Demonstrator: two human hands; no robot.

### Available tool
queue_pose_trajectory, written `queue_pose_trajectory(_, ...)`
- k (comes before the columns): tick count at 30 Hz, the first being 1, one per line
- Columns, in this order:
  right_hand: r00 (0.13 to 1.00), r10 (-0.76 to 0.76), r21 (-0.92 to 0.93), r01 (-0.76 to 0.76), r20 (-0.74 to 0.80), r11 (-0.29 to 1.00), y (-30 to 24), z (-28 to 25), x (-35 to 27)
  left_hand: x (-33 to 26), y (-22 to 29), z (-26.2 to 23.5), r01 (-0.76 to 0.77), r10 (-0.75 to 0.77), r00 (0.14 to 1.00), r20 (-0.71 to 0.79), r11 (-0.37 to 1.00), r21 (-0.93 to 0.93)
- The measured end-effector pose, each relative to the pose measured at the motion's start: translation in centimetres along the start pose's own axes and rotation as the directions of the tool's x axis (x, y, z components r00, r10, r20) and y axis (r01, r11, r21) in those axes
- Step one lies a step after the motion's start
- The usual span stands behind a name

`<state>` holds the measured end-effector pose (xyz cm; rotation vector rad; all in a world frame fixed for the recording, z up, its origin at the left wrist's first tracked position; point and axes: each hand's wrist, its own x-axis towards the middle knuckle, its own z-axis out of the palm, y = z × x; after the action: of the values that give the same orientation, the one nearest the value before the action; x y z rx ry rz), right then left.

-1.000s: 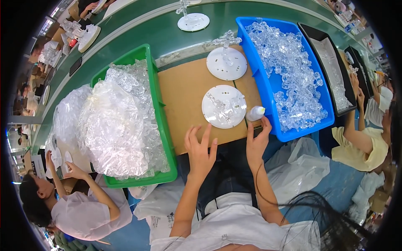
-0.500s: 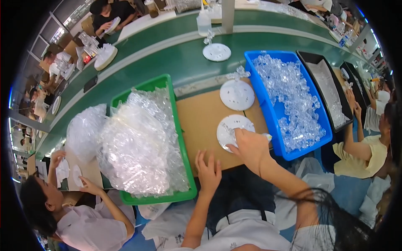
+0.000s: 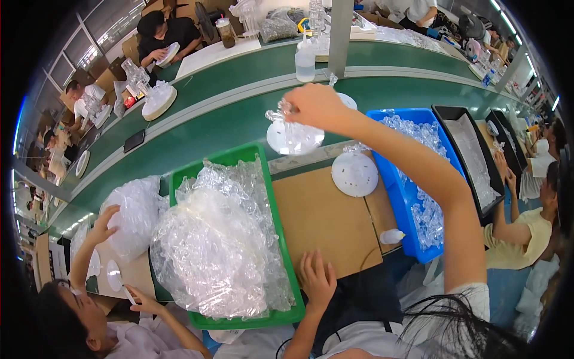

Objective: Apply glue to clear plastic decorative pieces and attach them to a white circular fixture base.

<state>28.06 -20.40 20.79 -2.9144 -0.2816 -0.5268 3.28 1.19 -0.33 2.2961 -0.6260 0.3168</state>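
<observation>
Far out over the green bench, my right hand (image 3: 320,107) is closed on a clear plastic piece (image 3: 280,115) at the edge of a white round plate (image 3: 294,142). Whether this plate hangs just above the surface or rests on it, I cannot tell. My left hand (image 3: 317,278) lies with its fingers apart on the front edge of a brown cardboard sheet (image 3: 323,221). Another white plate (image 3: 354,173), dotted with small dark spots, sits at the cardboard's far right corner with clear pieces beside it. A third white plate (image 3: 347,102) is partly hidden behind my right forearm.
A green bin (image 3: 281,233) heaped with bagged clear plastic stands left, a blue bin (image 3: 397,206) of clear pieces right. A small white bottle (image 3: 391,236) lies by the blue bin. Black trays (image 3: 463,137) stand further right. Co-workers sit on both sides and across.
My right hand has carried the near white plate from the cardboard forward and left to the green bench. The head view has shifted. My left hand stays at the cardboard's front edge.
</observation>
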Motion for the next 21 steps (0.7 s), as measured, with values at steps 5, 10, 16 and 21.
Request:
queue_pose_trajectory(5, 0.993, 0.070, -0.213, -0.048, 0.097, 0.976, 9.2, 10.4, 6.5, 0.0, 0.4, 1.3, -0.016, 0.017, 1.000, -0.018, 0.999, 0.031)
queue_pose_trajectory(10, 0.887, 0.156, -0.210, -0.069, 0.434, 0.975, 17.0, 8.7, 9.7, -0.5, 0.5, 0.8, 0.014, -0.010, 0.999, -0.045, 0.996, 0.090)
queue_pose_trajectory(16, 0.926, 0.294, -0.466, -0.158, 0.236, 0.870, 31.6, 7.4, 2.9, -0.3, 0.4, 1.6, -0.023, 0.027, 0.999, -0.039, 0.994, 0.103)
queue_pose_trajectory(21, 0.993, -0.009, -0.368, 0.050, 0.114, 0.928, 27.3, 1.8, 3.1, -0.5, 0.1, 0.9, 0.023, -0.019, 1.000, -0.024, 0.989, 0.146)
